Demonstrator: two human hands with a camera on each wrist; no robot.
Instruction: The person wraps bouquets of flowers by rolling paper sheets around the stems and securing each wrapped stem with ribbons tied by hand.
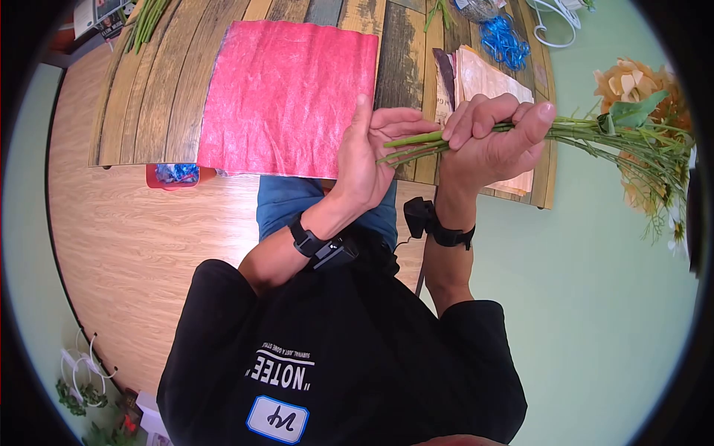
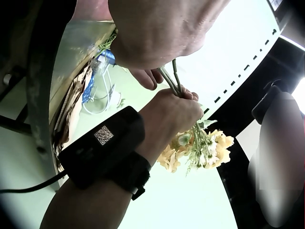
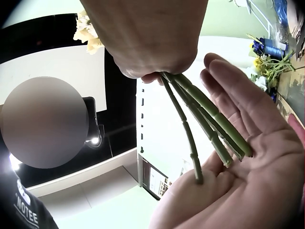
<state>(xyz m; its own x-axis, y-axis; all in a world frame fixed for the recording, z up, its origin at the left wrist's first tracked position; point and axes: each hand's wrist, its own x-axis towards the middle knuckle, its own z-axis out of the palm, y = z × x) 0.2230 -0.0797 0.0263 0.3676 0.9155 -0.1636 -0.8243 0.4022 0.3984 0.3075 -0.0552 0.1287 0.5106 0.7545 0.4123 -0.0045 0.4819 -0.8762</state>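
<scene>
Flower stems (image 1: pixel 413 149) are gripped in the right hand (image 1: pixel 494 137), whose fingers curl round them. Peach blooms (image 1: pixel 632 82) and green leaves spread out on the far side of that fist. The left hand (image 1: pixel 364 152) is held with its fingers extended, its palm facing the cut ends. In the right wrist view the stem ends (image 3: pixel 228 160) rest against the left palm (image 3: pixel 267 157), below the right hand (image 3: pixel 152 38). The left wrist view has the left hand (image 2: pixel 157 33) above the right hand (image 2: pixel 174 112), with the flowers (image 2: pixel 205 148) beneath.
A pink-red sheet (image 1: pixel 290 97) lies on the wooden table (image 1: pixel 152 97). Folded papers (image 1: pixel 476 74) and blue ribbon (image 1: pixel 504 43) are at the right, green stems (image 1: pixel 147 22) at the top left. Under the table's edge sits a red container (image 1: pixel 156 178) with blue material.
</scene>
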